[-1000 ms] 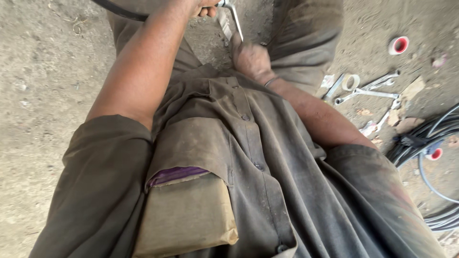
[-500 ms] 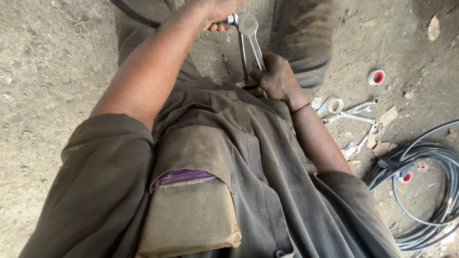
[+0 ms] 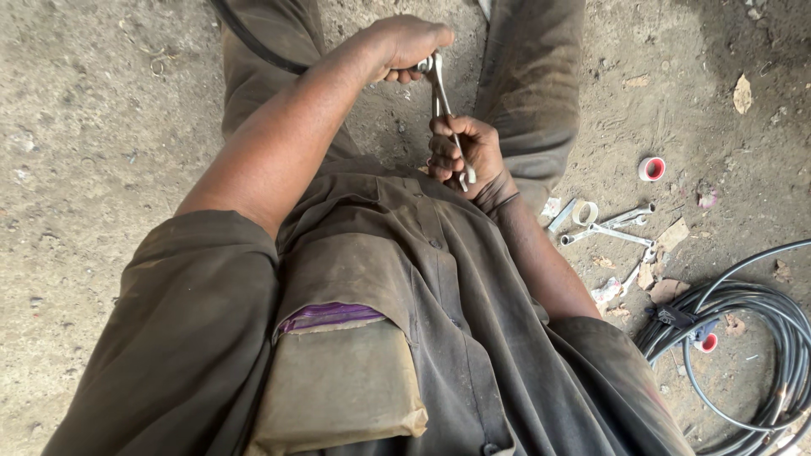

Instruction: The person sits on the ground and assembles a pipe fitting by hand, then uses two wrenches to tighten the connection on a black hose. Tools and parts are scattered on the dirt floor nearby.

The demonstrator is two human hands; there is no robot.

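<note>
Since the earlier frames both hands sit lower in the view, and the coiled hose has slid further to the right edge. The dirt ground point(image 3: 101, 127) is the largest thing here: grey, gritty and pitted with small stones. Over it spreads the person's worn olive shirt point(image 3: 439, 338), coarse cloth, stained, with a flapped chest pocket point(image 3: 338, 380) showing a purple strip at its mouth. At the lower right lies the coiled hose point(image 3: 760, 312), black, smooth rubber in several loops. Beside it, on the ground, rest loose spanners point(image 3: 612, 228), thin bright metal bars, and near them a small roll of tape point(image 3: 651, 169), white with a red core.

The left hand point(image 3: 405, 46) is closed in a fist around the top end of a steel spanner point(image 3: 443, 101), slim and shiny. The right hand point(image 3: 465, 152) is curled tight around the lower part of the shaft, its fingers wrapped fully, with the tool's bottom jaw showing just below the knuckles. The spanner stands nearly upright between the two fists, held between the person's legs.
</note>
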